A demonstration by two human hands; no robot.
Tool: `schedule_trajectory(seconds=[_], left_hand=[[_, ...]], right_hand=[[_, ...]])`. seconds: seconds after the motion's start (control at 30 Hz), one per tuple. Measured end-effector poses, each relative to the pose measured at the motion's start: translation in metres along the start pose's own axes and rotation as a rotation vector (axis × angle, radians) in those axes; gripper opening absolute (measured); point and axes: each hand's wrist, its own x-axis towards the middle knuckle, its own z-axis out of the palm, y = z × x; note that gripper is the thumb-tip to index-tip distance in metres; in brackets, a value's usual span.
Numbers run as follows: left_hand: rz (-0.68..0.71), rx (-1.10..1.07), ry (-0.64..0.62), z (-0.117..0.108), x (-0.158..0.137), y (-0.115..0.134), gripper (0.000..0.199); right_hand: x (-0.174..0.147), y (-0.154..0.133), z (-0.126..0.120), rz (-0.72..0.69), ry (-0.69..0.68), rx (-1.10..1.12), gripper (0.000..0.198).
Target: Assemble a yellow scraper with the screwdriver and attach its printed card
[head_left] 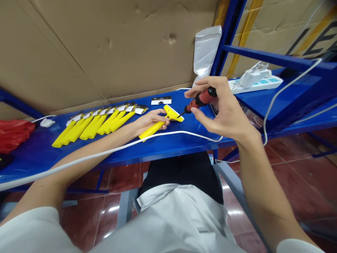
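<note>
My left hand [155, 120] is closed around the neck of a yellow scraper [151, 131], with its wide head pointing right above the blue bench. In my right hand [223, 110] is a red and black screwdriver [199, 101], held by thumb and fingers. Its dark shaft slants down left, and the tip is at the scraper's head; whether it touches a screw is too small to tell. To the left of my left hand, several yellow scrapers [89, 126] lie side by side with packaged ends. A black and white card [161, 100] rests behind the held scraper.
A white cable [116, 151] runs across the bench's front, passing in front of my left forearm. At the right stands a white power strip [265, 84] with plugged-in adapters. A red plastic bag [17, 133] sits far left. Blue shelf posts [231, 35] and cardboard [118, 49] rise behind.
</note>
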Motion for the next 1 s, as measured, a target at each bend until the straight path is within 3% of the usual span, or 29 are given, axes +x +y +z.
schedule_trajectory(seconds=[0.13, 0.3, 0.57, 0.7, 0.83, 1.0], left_hand=[[-0.011, 0.023, 0.004, 0.01, 0.009, 0.002, 0.039], [0.036, 0.046, 0.037, 0.015, 0.012, -0.003, 0.041], [0.098, 0.032, 0.058, 0.014, 0.007, -0.01, 0.033], [0.101, 0.024, 0.088, 0.015, 0.008, -0.01, 0.032], [0.112, -0.002, 0.136, 0.015, 0.007, -0.009, 0.03], [0.117, -0.011, 0.136, 0.015, 0.005, -0.008, 0.032]], right_hand=[[-0.002, 0.002, -0.002, 0.102, 0.031, 0.103, 0.06], [-0.005, 0.003, -0.004, 0.187, 0.083, 0.056, 0.057], [-0.002, 0.021, -0.001, 0.0, 0.174, -0.01, 0.059], [0.001, 0.022, -0.004, -0.073, 0.15, 0.008, 0.056], [0.001, 0.015, -0.004, -0.015, 0.127, 0.016, 0.05], [-0.002, 0.027, 0.001, -0.015, 0.167, -0.035, 0.063]])
